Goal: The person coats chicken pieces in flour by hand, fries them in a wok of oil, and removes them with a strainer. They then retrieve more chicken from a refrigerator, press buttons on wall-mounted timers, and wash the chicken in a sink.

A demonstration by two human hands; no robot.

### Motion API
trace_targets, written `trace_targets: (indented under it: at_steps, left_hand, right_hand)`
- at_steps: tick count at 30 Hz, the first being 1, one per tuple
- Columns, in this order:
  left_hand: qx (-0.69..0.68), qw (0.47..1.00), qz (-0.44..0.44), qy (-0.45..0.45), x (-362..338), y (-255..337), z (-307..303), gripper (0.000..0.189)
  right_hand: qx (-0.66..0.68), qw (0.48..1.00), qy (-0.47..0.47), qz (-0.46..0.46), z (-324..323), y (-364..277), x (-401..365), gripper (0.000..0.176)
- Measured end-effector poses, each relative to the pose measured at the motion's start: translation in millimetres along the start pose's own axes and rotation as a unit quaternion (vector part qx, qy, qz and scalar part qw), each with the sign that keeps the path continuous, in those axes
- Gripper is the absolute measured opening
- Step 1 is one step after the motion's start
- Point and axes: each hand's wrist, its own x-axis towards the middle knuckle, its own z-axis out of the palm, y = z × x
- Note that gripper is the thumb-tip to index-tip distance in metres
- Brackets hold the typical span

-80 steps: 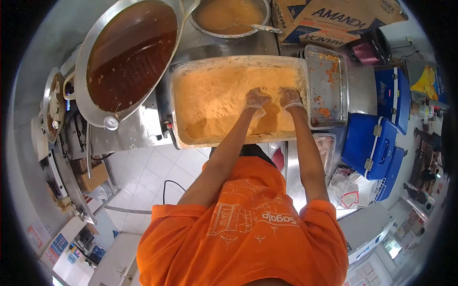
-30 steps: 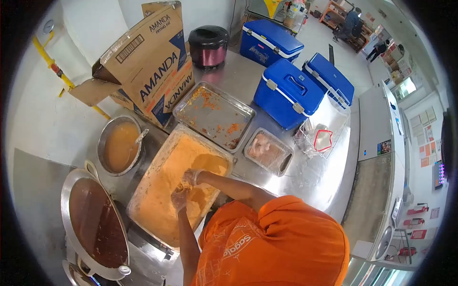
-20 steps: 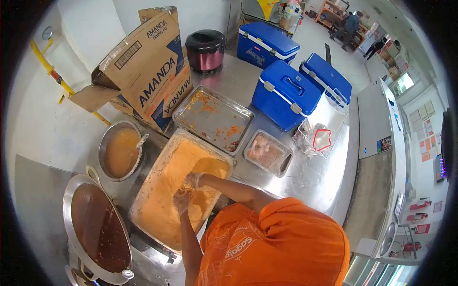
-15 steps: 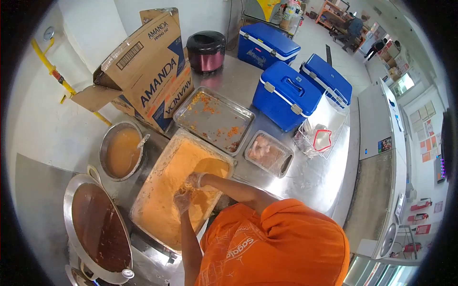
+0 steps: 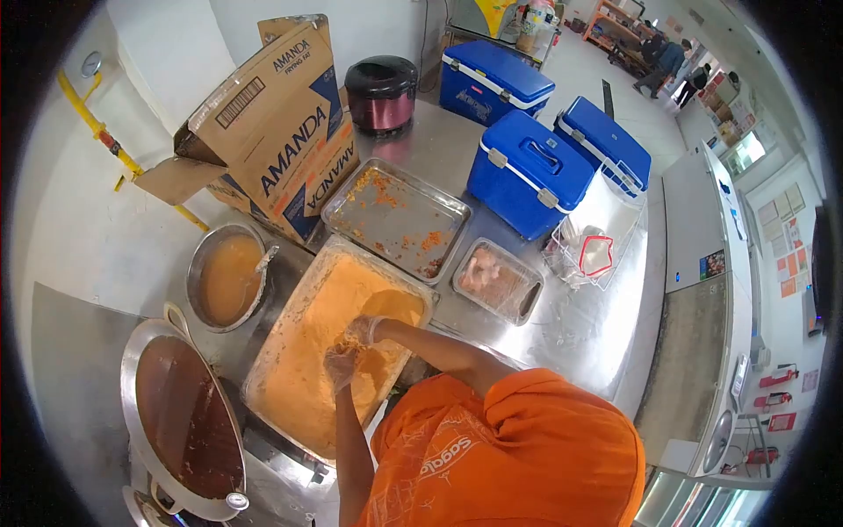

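Both hands, in clear plastic gloves, work close together over a wide tray [image 5: 290, 378] of orange-yellow breading flour [image 5: 307, 351]. My left hand [image 5: 341, 364] is closed low in the flour, its fingers curled. Just above and to the right, my right hand [image 5: 362, 331] is also closed, its fingertips almost meeting the left ones. A small flour-coated clump shows between them; its kind is hidden by fingers and coating. Behind the tray lies a metal sheet pan [image 5: 395, 215] with orange crumbs. To the right, a clear container [image 5: 499, 281] holds pale raw meat pieces.
At left stand a bowl of cloudy tan liquid [image 5: 230, 281] and a large pan of dark brown oil [image 5: 184, 413] with a thermometer. A cardboard box [image 5: 272, 132], a black-lidded pot [image 5: 381, 92], blue coolers [image 5: 531, 171] and a wire basket [image 5: 606, 237] sit beyond. People stand far back.
My hands stay over the same spot in the flour, with only slight finger movement. The view has shifted a little. In the far background, people have moved.
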Motion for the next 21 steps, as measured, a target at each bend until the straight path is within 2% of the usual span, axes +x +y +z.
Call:
trace_targets:
  at_steps: [2,3,5,6,7,8,9,10,11,12,13,14,15,16,17,18,19,20,21]
  left_hand:
    - [-0.074,0.987,-0.140,0.005,0.5,-4.4,7.0,0.027]
    - [-0.074,0.987,-0.140,0.005,1.1,9.9,-3.6,0.027]
    - [0.096,0.966,-0.201,-0.131,4.7,57.5,-39.4,0.031]
    - [0.082,0.992,-0.090,-0.044,3.3,16.1,-24.2,0.033]
    - [0.089,0.994,0.036,0.048,1.8,-26.8,-7.9,0.036]
    - [0.114,0.973,0.147,0.136,0.5,-68.1,7.9,0.040]
    - [0.113,0.973,0.149,0.134,1.1,-100.6,10.6,0.040]
    - [-0.089,0.986,0.048,0.135,4.0,-125.7,11.8,0.040]
    - [-0.288,0.948,-0.056,0.126,7.1,-132.6,18.6,0.041]
    - [-0.138,0.984,-0.109,0.041,6.1,-104.5,1.0,0.040]
    - [0.055,0.988,-0.133,-0.062,4.8,-74.5,-18.0,0.040]
    - [0.213,0.955,-0.122,-0.164,3.9,-33.4,-43.0,0.040]
    - [0.076,0.989,-0.074,-0.104,-6.7,-70.8,-19.7,0.040]
    - [-0.078,0.995,-0.012,-0.060,-17.1,-109.3,3.8,0.041]
    - [-0.208,0.976,0.060,-0.036,-27.0,-145.2,25.7,0.042]
    - [-0.052,0.992,0.009,-0.115,-26.6,-112.2,11.9,0.042]
    - [0.145,0.966,-0.008,-0.212,-25.6,-71.5,-5.8,0.043]
    - [0.303,0.901,0.006,-0.309,-22.7,-15.4,-31.4,0.044]
    - [0.303,0.901,0.012,-0.310,-22.3,-23.0,-21.5,0.044]
  right_hand:
    - [-0.002,0.999,0.024,-0.046,15.3,17.9,9.0,0.032]
    - [-0.002,0.999,0.024,-0.046,8.9,15.9,6.8,0.032]
    - [-0.077,0.989,0.014,-0.123,-23.0,5.5,-1.5,0.023]
    - [-0.079,0.989,0.016,-0.123,-45.7,-1.0,-4.9,0.023]
    - [-0.027,0.999,0.022,-0.009,-72.2,-10.4,-10.0,0.018]
    - [0.026,0.994,0.027,0.106,-85.5,-13.8,-13.4,0.013]
    - [0.050,0.985,0.105,0.124,-59.7,10.1,4.0,0.017]
    - [0.077,0.970,0.186,0.137,-32.3,36.0,22.0,0.022]
    - [0.102,0.948,0.266,0.143,-4.0,63.2,40.3,0.028]
    - [0.100,0.947,0.265,0.150,-3.8,63.9,38.3,0.028]
    - [0.057,0.974,0.155,0.158,-7.9,53.7,38.3,0.029]
    - [0.014,0.986,0.042,0.162,-13.3,37.8,40.8,0.030]
    - [-0.029,0.984,-0.072,0.161,-23.5,17.3,42.6,0.031]
    - [-0.073,0.967,-0.185,0.158,-33.4,-1.9,43.2,0.033]
    - [-0.116,0.936,-0.296,0.152,-40.4,-16.7,42.5,0.035]
    - [-0.155,0.891,-0.403,0.144,-40.5,-23.8,42.1,0.036]
    - [-0.154,0.890,-0.405,0.143,-33.9,-16.7,32.1,0.036]
    - [-0.124,0.933,-0.329,0.081,-24.6,1.7,13.1,0.037]
    - [-0.093,0.965,-0.245,0.023,-20.1,21.3,1.4,0.038]
